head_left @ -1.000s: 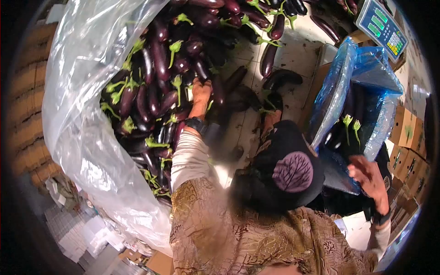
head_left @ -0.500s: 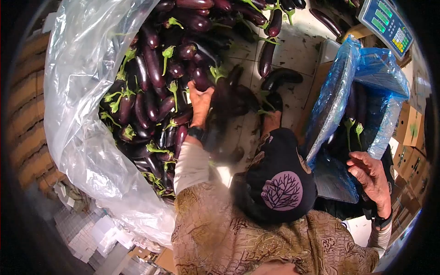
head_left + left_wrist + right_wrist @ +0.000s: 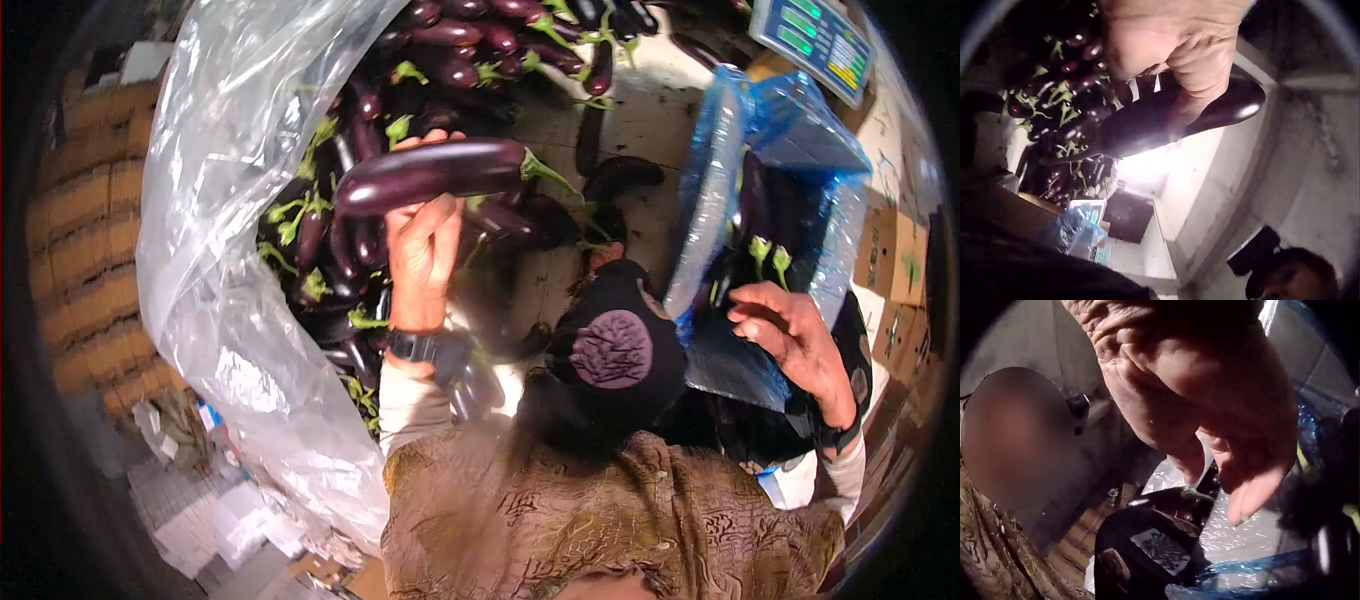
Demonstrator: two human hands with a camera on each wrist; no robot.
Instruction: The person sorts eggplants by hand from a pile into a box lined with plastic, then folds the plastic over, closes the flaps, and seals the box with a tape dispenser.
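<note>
In the head view my left hand [image 3: 425,250] grips a glossy dark purple eggplant [image 3: 430,178] around its middle, thumb on the near side. The eggplant lies almost level, its green stem pointing right. Behind it spreads a big heap of eggplants [image 3: 450,70]. The left wrist view shows the same eggplant [image 3: 1141,125] held between thumb and fingers. My right hand [image 3: 795,345] hovers with loosely bent fingers and nothing in them, at the near side of a box lined with blue plastic [image 3: 705,190]. Inside that box lie eggplants [image 3: 765,200] with stems toward me.
A large clear plastic sheet [image 3: 220,270] borders the heap on the left. At the upper right stands a scale display [image 3: 812,42]. Dark cloth with a round tree print [image 3: 612,347] sits between my arms. Cardboard boxes [image 3: 890,255] line the right side.
My left hand has picked an eggplant from the heap and lifted it toward the camera, turning it sideways. My right hand has stayed by the lined box, shifting slightly.
</note>
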